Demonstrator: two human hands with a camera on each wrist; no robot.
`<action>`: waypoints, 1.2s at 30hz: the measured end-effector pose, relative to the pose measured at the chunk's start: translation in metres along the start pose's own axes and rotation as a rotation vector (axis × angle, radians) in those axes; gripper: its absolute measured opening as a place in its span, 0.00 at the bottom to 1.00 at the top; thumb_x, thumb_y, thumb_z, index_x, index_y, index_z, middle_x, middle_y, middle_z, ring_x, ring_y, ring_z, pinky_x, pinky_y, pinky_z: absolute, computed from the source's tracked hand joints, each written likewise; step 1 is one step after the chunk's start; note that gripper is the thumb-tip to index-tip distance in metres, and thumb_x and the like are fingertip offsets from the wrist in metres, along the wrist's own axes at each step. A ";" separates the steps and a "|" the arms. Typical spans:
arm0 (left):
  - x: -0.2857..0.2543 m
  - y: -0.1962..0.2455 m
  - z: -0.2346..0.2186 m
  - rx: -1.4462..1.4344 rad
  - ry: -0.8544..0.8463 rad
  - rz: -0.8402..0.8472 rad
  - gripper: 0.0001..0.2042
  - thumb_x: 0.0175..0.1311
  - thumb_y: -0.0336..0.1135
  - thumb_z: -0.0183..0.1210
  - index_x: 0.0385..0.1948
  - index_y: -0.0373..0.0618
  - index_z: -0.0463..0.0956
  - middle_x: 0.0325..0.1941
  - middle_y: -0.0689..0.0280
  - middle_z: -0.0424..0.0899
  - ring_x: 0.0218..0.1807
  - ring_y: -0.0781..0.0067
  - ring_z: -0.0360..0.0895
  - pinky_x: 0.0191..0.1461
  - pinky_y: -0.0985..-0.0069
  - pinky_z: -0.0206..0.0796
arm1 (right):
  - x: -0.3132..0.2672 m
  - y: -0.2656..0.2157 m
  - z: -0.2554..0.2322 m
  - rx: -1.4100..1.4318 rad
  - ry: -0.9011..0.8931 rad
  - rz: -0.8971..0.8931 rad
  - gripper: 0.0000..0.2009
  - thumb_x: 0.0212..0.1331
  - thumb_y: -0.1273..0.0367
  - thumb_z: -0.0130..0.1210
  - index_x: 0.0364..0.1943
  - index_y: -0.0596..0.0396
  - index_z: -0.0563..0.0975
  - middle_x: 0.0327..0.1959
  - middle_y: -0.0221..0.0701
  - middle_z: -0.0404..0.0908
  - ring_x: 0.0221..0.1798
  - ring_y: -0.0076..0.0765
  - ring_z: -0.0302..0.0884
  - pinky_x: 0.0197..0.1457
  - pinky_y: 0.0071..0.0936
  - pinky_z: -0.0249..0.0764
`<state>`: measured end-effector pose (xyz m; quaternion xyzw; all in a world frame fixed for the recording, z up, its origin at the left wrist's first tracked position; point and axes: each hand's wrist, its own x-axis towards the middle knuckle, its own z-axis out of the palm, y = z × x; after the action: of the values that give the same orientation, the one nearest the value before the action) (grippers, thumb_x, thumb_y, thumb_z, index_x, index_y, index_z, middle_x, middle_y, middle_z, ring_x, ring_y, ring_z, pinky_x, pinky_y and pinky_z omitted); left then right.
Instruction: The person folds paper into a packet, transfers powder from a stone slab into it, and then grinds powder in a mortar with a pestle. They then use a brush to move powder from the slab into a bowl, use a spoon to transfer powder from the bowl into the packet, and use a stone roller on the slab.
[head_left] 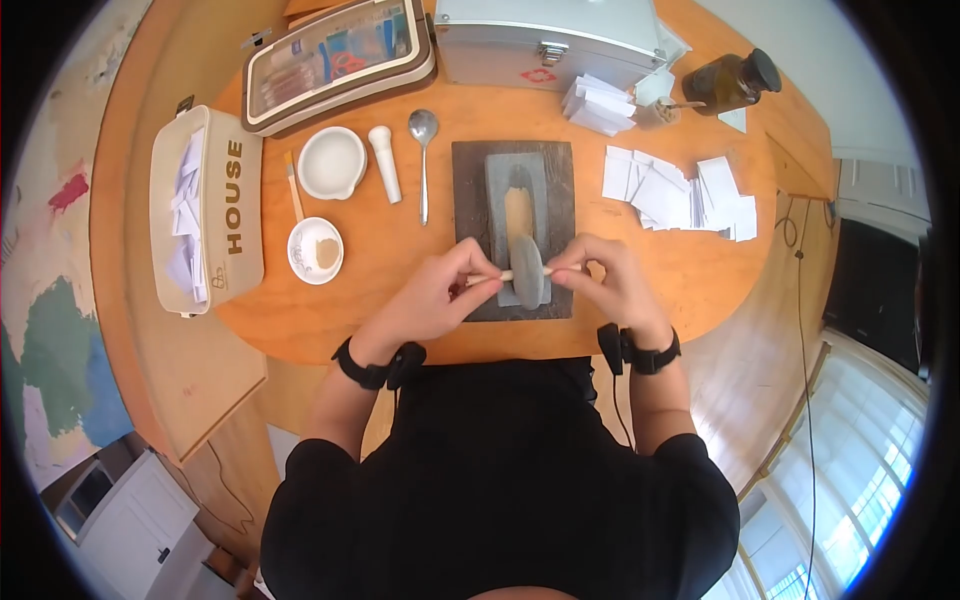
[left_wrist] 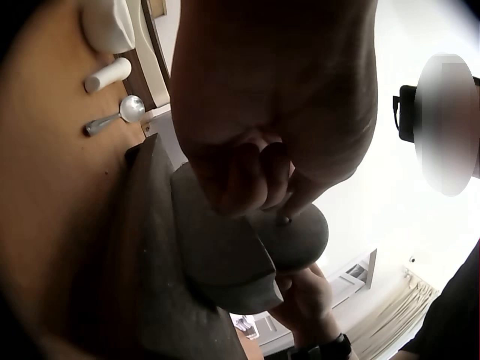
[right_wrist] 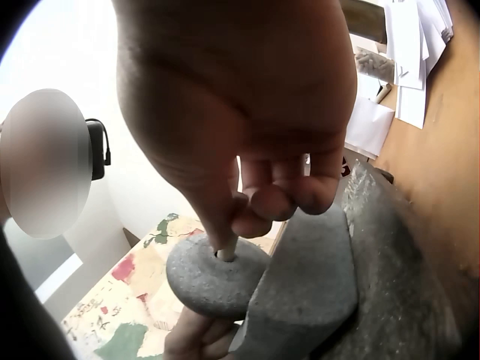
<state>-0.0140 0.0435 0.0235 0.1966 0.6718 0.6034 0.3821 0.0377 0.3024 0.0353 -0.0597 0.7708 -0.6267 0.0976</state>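
Note:
In the head view a round grey stone wheel (head_left: 527, 272) stands upright in the near end of a grey stone trough (head_left: 496, 190). Tan powder (head_left: 518, 212) lies along the trough's groove, beyond the wheel. A light wooden rod passes through the wheel's centre. My left hand (head_left: 437, 292) pinches the rod's left end between thumb and fingers, and my right hand (head_left: 612, 282) pinches its right end (head_left: 565, 267). Both wrist views show the hands close beside the wheel. Under the trough is a dark board (head_left: 468, 190).
Left of the board are a metal spoon (head_left: 423, 127), a white pestle (head_left: 384, 163), a white mortar (head_left: 333, 163) and a small bowl (head_left: 296, 262) with powder. A HOUSE bin (head_left: 247, 160) stands farther left. White papers (head_left: 660, 190), a dark jar (head_left: 722, 84) and a metal case (head_left: 490, 50) lie beyond.

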 end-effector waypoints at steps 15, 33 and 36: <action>0.019 -0.013 -0.001 0.038 0.115 0.097 0.04 0.72 0.30 0.54 0.39 0.41 0.69 0.33 0.71 0.75 0.31 0.89 0.69 0.32 0.84 0.60 | 0.012 -0.014 -0.007 -0.175 -0.042 0.189 0.03 0.61 0.73 0.60 0.33 0.59 0.79 0.28 0.28 0.76 0.32 0.22 0.70 0.38 0.22 0.67; 0.008 -0.022 0.002 -0.159 0.033 0.034 0.05 0.71 0.27 0.55 0.37 0.44 0.66 0.28 0.74 0.74 0.28 0.93 0.65 0.28 0.87 0.54 | -0.001 0.007 0.011 -0.013 0.074 0.109 0.02 0.65 0.75 0.55 0.39 0.59 0.77 0.36 0.27 0.77 0.41 0.21 0.73 0.47 0.21 0.68; 0.019 -0.021 -0.001 -0.110 0.153 0.110 0.07 0.71 0.30 0.56 0.36 0.43 0.66 0.28 0.73 0.77 0.25 0.93 0.63 0.26 0.86 0.52 | 0.006 0.011 0.017 -0.046 0.153 0.014 0.03 0.65 0.73 0.57 0.37 0.60 0.77 0.30 0.25 0.77 0.34 0.16 0.69 0.39 0.18 0.66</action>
<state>-0.0222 0.0529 -0.0024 0.1654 0.6531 0.6726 0.3060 0.0356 0.2874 0.0211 -0.0084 0.7905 -0.6110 0.0412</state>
